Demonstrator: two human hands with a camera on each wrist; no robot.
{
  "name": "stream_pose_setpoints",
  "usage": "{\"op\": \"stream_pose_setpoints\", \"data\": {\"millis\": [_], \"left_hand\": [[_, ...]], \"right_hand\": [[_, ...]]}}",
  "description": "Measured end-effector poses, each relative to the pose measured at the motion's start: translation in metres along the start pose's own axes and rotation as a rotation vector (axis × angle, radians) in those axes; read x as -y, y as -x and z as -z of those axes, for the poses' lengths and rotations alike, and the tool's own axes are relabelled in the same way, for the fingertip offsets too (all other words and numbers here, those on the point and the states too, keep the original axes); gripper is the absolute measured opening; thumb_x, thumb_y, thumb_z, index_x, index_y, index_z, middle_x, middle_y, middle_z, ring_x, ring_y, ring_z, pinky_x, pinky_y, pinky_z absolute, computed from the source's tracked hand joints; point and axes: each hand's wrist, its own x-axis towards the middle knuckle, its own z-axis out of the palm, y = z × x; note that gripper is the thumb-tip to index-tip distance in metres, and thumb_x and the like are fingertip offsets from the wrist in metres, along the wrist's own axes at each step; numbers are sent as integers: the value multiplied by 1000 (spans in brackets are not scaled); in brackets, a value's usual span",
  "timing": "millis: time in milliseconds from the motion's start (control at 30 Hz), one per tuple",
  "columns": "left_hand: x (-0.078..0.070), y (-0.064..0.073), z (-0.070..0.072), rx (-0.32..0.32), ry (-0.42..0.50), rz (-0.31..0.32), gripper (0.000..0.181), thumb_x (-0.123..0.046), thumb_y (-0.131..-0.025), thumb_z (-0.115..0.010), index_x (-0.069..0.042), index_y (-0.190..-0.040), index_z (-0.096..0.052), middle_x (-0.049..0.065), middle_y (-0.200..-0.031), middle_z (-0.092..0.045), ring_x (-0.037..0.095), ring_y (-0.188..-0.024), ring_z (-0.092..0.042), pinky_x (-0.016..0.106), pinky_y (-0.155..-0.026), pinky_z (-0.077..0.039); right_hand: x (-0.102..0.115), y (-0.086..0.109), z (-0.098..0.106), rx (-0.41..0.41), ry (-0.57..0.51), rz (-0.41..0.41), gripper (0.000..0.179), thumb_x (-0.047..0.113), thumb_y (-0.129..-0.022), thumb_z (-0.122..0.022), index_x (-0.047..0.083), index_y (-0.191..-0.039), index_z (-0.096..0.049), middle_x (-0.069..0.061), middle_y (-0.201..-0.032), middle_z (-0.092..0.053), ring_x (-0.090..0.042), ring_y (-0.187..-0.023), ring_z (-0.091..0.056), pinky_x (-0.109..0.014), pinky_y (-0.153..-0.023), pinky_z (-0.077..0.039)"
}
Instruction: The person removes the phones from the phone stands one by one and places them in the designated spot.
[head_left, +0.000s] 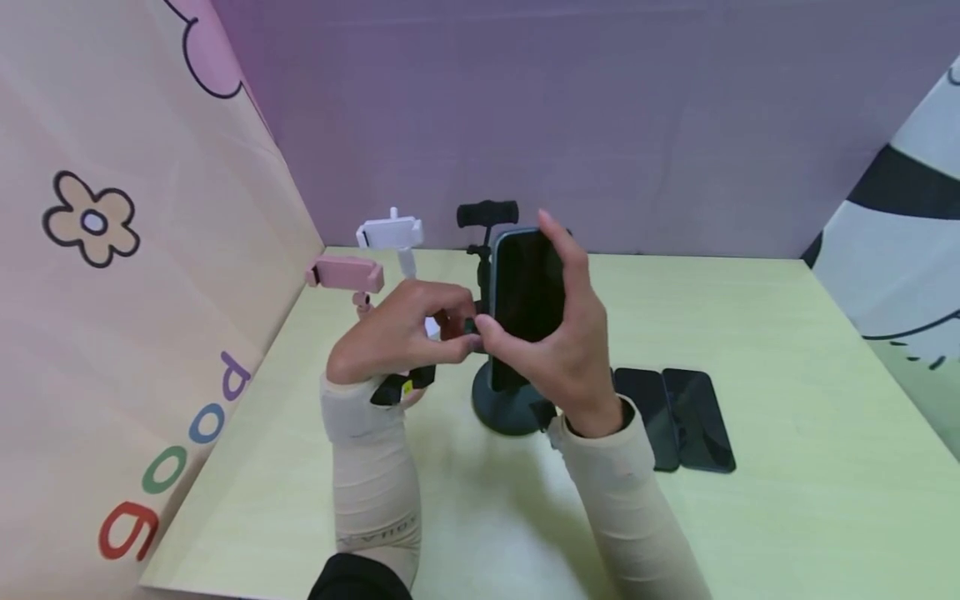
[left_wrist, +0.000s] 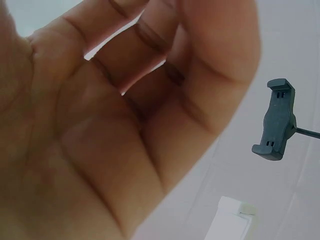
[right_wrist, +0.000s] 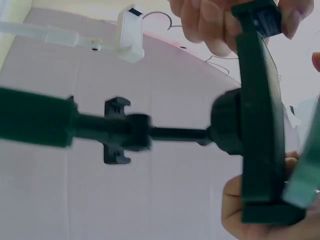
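A dark green phone stand with a round base (head_left: 510, 417) stands on the table, its spring clamp (right_wrist: 255, 120) seen from behind in the right wrist view. My left hand (head_left: 412, 329) pinches the left end of that clamp between thumb and curled fingers. In the left wrist view the palm of the left hand (left_wrist: 95, 120) fills most of the picture and hides its grip. My right hand (head_left: 570, 342) holds a dark-screened smartphone (head_left: 525, 287) by its edges, thumb on the left and fingers at the top. Whether the phone touches the clamp's back plate, I cannot tell.
Behind stand a black phone holder (head_left: 487, 214), a white one (head_left: 390, 232) and a pink one (head_left: 345, 273). Two dark phones, one (head_left: 697, 417) beside the other (head_left: 645, 408), lie right of the base. Cloth walls (head_left: 562, 125) border the pale table (head_left: 810, 467).
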Motion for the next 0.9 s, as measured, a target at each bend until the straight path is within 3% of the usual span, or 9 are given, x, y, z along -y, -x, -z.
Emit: {"op": "stream_pose_setpoints", "data": {"millis": [267, 500, 900], "left_hand": [[-4, -1, -2, -10, -26, 13, 11, -25, -85, -66, -20, -82, -58, -8, -69, -55, 9, -63, -53, 32, -58, -48], [-6, -2, -5, -28, -57, -1, 13, -23, -84, -66, -18, -80, -55, -8, -68, -53, 9, -62, -51, 29, -57, -47], [-21, -3, -11, -67, -191, 40, 15, -25, -85, -64, -17, -78, -54, -7, -66, -50, 9, -59, -48, 28, -56, -42]], "right_hand": [[14, 4, 7, -19, 167, -49, 87, 18, -74, -79, 16, -149, -36, -6, -125, -57, -20, -99, -52, -38, -73, -49], [26, 6, 15, -13, 280, -107, 90, 24, -73, -82, 20, -150, -35, -7, -118, -61, -22, -99, -51, -39, -73, -44], [42, 8, 22, 23, 328, -134, 95, 24, -71, -85, 21, -151, -33, -4, -126, -60, -18, -108, -55, -41, -75, -52]]}}
